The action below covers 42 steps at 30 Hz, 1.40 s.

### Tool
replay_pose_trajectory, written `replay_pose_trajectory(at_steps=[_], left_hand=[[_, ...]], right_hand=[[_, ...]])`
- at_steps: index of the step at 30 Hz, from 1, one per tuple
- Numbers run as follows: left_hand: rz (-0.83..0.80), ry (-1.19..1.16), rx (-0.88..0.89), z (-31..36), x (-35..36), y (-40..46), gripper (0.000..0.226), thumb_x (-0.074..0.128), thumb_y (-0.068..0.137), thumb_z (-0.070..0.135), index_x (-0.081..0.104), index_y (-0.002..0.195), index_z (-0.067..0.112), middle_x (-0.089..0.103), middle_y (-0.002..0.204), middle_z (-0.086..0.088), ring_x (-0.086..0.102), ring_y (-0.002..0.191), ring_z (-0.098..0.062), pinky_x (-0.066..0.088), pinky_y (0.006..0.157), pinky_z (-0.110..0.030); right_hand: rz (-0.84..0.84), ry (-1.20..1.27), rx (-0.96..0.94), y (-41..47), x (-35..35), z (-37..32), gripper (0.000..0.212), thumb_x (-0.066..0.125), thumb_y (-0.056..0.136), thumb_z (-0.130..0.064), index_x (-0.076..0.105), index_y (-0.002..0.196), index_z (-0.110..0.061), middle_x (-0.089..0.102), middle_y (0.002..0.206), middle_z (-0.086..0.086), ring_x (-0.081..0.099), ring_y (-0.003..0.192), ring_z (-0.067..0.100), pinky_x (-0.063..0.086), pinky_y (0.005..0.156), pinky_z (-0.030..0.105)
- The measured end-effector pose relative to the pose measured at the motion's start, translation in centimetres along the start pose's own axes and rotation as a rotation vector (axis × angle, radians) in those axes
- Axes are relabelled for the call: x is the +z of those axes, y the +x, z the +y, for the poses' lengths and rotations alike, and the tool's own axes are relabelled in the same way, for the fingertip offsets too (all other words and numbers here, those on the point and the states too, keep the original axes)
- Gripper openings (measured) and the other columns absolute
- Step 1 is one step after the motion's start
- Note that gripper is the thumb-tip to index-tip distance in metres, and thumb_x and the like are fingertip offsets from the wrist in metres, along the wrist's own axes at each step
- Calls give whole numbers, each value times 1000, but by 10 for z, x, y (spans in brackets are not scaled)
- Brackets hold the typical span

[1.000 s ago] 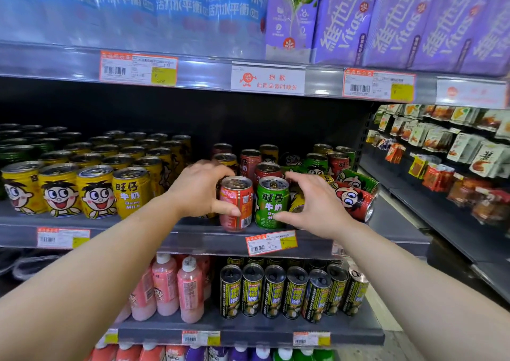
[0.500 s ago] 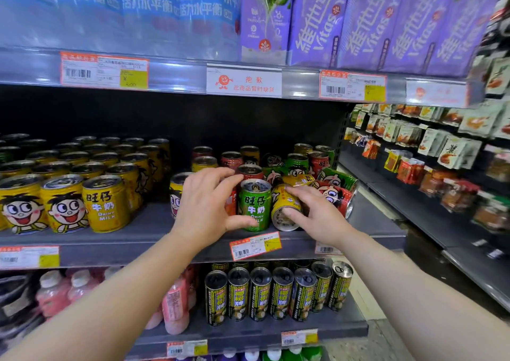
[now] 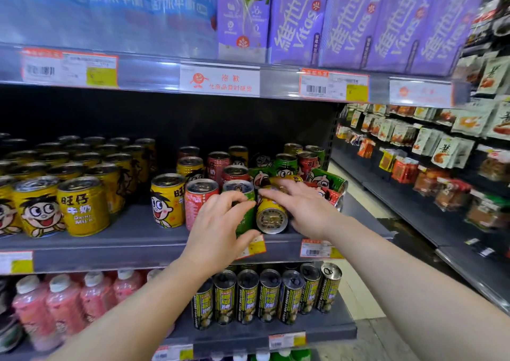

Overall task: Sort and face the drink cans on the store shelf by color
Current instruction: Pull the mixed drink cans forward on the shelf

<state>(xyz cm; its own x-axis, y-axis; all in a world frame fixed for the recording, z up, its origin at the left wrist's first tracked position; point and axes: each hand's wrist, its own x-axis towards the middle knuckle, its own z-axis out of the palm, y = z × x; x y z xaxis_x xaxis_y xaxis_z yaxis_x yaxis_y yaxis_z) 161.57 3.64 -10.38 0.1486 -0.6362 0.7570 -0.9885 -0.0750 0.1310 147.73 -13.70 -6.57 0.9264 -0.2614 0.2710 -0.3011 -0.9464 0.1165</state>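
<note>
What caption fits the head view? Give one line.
Left hand grips an upright green can; right hand holds a tipped yellow can on the shelf.

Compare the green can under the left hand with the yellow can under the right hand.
The green can stands upright with its lid up; the yellow can lies on its side, its round end facing the aisle. The left hand wraps the green can from the front, thumb low; the right hand lies over the top of the yellow can. Both sit at the front edge of the middle shelf, side by side.
</note>
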Motion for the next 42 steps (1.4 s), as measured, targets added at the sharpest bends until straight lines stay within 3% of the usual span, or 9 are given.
replay_pose_trajectory(at_steps=[4,8,12,16,18,21,26,36,42], left_hand=[[60,8,-57,3,6,0,60,83,64,39,65,115,13,57,110,-2,48,103,-17,40,88,-32],[85,-2,-164,12,10,1,64,80,65,47,63,118,15,56,111,-1,47,103,-16,40,86,-31],[74,11,-299,31,14,7,74,67,69,60,52,130,21,57,117,2,51,107,-20,43,91,-38],[63,70,-328,39,21,5,76,77,67,50,50,131,20,60,121,1,53,112,-21,38,94,-39],[65,113,-340,41,25,4,74,79,65,47,53,129,19,61,118,0,54,109,-23,39,91,-38],[97,117,-372,45,27,4,70,80,65,43,55,126,18,62,115,0,55,106,-24,40,89,-39],[149,63,-390,47,32,3,66,82,66,37,56,124,18,61,113,0,54,104,-23,39,88,-38],[149,-98,-378,100,55,5,57,77,72,38,58,120,14,61,112,1,52,106,-15,40,92,-28],[141,120,-525,131,69,26,72,70,72,56,53,131,17,64,120,2,56,112,-20,44,95,-38]], right_hand=[[25,-30,-85,15,0,3,79,71,74,-18,32,140,-39,36,146,0,38,125,25,36,102,42],[50,489,65,11,-3,14,77,79,63,-48,44,130,-35,55,125,-9,50,115,14,41,100,37],[-30,659,164,4,-4,3,66,71,69,-60,50,123,-29,55,107,-13,52,100,8,40,82,25],[-73,791,193,-1,-2,1,71,62,70,-69,45,129,-34,59,116,-11,55,107,10,46,92,32],[82,729,258,-3,-9,9,69,55,76,-70,45,134,-32,61,117,-7,56,108,15,47,94,36],[408,221,493,-9,-18,31,70,54,73,-72,53,122,-22,62,111,5,54,106,27,47,88,39],[5,114,778,-32,3,55,89,64,59,-75,37,125,-23,57,123,8,52,116,32,41,92,41],[525,845,580,-50,13,55,69,77,67,-48,48,125,-24,49,116,-5,49,104,9,43,85,24],[258,918,278,-40,9,66,64,73,72,-51,49,125,-27,53,116,-9,52,105,8,43,88,25]])
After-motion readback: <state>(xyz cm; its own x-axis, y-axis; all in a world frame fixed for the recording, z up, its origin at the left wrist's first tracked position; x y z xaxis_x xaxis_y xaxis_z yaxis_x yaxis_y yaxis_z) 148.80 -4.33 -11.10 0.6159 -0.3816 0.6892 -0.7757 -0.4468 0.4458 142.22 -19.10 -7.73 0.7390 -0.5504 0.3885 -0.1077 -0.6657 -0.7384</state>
